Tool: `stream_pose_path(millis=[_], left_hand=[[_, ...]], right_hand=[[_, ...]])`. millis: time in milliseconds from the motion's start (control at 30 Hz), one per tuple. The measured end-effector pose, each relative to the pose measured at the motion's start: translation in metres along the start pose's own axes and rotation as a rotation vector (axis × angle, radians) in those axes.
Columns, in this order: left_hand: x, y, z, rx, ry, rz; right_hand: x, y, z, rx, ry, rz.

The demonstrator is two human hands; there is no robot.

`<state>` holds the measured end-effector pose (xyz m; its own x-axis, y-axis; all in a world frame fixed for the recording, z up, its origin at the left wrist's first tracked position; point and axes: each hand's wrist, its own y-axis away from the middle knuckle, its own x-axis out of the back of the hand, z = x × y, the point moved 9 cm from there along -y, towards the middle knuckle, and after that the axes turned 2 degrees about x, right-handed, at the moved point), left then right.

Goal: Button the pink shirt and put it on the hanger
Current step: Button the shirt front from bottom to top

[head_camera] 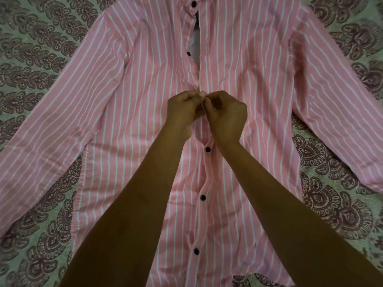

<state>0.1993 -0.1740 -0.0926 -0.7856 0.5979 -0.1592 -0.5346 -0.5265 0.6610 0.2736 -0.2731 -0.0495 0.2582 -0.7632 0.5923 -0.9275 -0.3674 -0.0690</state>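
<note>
The pink shirt [134, 104] with white stripes lies flat, front up, sleeves spread out to both sides. Three dark buttons [207, 149] below my hands are fastened along the placket. Above my hands the front stands apart, with a loose dark button [188, 54] on the left edge and another at the collar [193, 4]. My left hand [182, 114] and my right hand [226, 117] meet at mid-chest, both pinching the placket edges together. The button between my fingers is hidden. No hanger is in view.
A green bedsheet [37, 38] with dark paisley print lies under the shirt and fills the whole view. Both sleeves run out toward the left and right edges of the frame.
</note>
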Motion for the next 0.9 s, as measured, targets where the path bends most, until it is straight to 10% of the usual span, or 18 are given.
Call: stream_pose_path(millis=[233,467,900], left_hand=[[0.004,-0.006,-0.002,-0.056,-0.054,-0.03],[-0.005,0.0,0.042,-0.583,-0.649,-0.01],[0.0,-0.025,0.1,-0.658,-0.72,0.225]], right_hand=[[-0.024,0.001,0.029,-0.435,-0.495,-0.222],[-0.039,-0.001,0.029,-0.747,-0.718,-0.624],[-0.021,-0.068,0.008,-0.258,-0.282,-0.275]])
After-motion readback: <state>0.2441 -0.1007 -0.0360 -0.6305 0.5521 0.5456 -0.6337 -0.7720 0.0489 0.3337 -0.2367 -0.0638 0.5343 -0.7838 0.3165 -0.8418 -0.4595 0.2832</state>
